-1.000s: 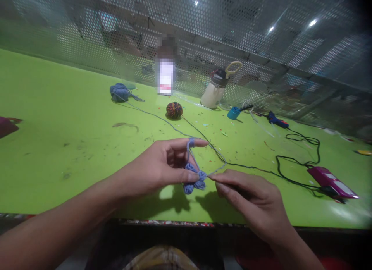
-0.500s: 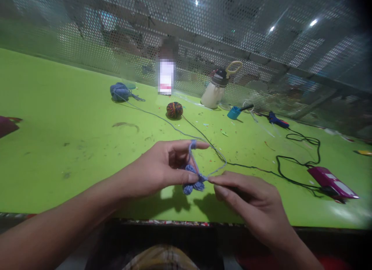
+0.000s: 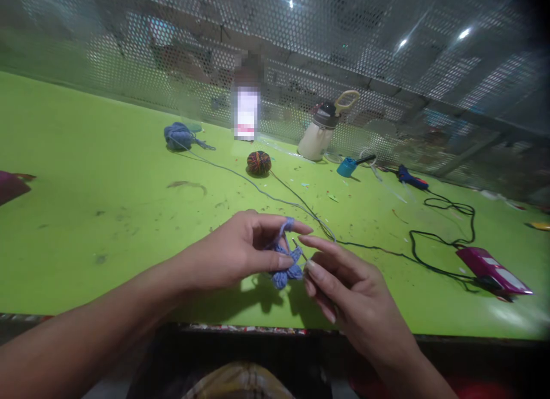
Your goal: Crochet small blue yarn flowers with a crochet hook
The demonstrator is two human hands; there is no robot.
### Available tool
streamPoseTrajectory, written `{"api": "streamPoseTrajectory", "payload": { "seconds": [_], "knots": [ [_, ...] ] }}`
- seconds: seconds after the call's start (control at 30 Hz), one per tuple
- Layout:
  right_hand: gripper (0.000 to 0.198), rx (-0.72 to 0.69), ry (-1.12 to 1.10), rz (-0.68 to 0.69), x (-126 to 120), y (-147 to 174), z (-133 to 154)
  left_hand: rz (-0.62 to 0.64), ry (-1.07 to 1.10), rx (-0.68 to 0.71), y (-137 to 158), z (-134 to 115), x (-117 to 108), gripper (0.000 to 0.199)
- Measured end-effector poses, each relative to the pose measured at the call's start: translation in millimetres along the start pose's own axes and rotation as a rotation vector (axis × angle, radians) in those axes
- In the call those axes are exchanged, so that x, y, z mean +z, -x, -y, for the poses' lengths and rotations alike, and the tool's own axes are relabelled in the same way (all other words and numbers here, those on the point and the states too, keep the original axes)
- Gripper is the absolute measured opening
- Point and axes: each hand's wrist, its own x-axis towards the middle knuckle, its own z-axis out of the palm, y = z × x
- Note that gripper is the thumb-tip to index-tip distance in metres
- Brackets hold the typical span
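Between the thumb and fingers of my left hand [image 3: 244, 247] is a small blue crochet piece [image 3: 281, 279] with rounded, petal-like lobes. Blue yarn is wound around the raised left index finger. My right hand [image 3: 350, 284] pinches a thin metal crochet hook [image 3: 299, 247], its tip up beside the piece, close under the yarn; most of its shaft is hidden in the fingers. A strand runs back across the table to a blue yarn ball [image 3: 178, 137]. A dark multicoloured yarn ball [image 3: 258, 164] sits nearer the middle.
On the green table [image 3: 107, 216], a pale bottle [image 3: 315, 138] and a lit phone-like screen [image 3: 246, 115] stand by the perforated panel. Toward the right lie a blue cup-shaped item [image 3: 346, 167], a blue glue gun [image 3: 412, 177], a black cord and a magenta packet [image 3: 492, 270].
My right hand has turned and its index finger has lifted toward the left fingertip. The hook's tip now shows beside the crochet piece. My left hand has shifted slightly.
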Motion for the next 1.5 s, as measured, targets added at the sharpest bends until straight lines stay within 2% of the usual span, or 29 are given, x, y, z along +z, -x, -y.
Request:
{"api": "streamPoseTrajectory", "payload": {
  "seconds": [0.17,0.23,0.47,0.6,0.8,0.9,0.97,1.07,1.23,1.3,1.37,1.4,1.5],
  "knots": [
    [0.032,-0.135,0.337,-0.028,1.9,-1.2,15.7,-0.01,-0.053,0.03,0.2,0.2,1.5,0.051],
    [0.031,-0.147,0.377,-0.024,0.1,-3.7,18.5,0.011,-0.059,0.036,0.2,-0.2,1.0,0.05],
    [0.027,0.031,0.175,0.016,-10.6,-9.5,18.2,0.023,-0.064,0.033,-0.9,0.0,-2.1,0.051],
    [0.029,0.107,0.124,0.046,-11.9,-12.3,19.3,0.011,-0.07,0.03,-1.7,1.4,-0.4,0.059],
    [0.031,0.143,0.097,0.067,-12.8,-15.9,18.8,0.016,-0.092,0.02,-2.8,2.3,-1.1,0.061],
    [0.031,0.159,0.108,0.069,-12.6,-18.5,18.0,0.032,-0.213,0.043,-2.3,3.7,-1.9,0.058],
    [0.03,0.178,0.105,0.058,-11.1,-20.9,17.1,-0.002,-0.374,0.101,-1.8,5.1,-1.1,0.054],
    [0.025,0.175,0.039,0.025,-6.7,-24.9,14.4,-0.082,-0.61,0.259,-1.7,7.6,1.1,0.047],
    [0.022,0.182,-0.19,-0.045,2.6,-28.0,8.9,-0.195,-0.675,0.381,-2.0,11.8,3.8,0.036],
    [0.023,0.169,-0.304,-0.087,7.5,-26.7,7.2,-0.262,-0.732,0.478,-1.6,13.0,5.1,0.033],
    [0.023,0.14,-0.418,-0.145,13.3,-24.3,5.9,-0.294,-0.684,0.546,-1.2,13.6,6.6,0.029],
    [0.022,0.119,-0.468,-0.17,16.3,-22.9,5.2,-0.291,-0.595,0.528,-1.1,13.7,7.2,0.024],
    [0.022,0.04,-0.537,-0.195,24.3,-19.1,2.8,-0.257,-0.21,0.353,-1.6,13.7,7.2,0.013]
  ]
}}
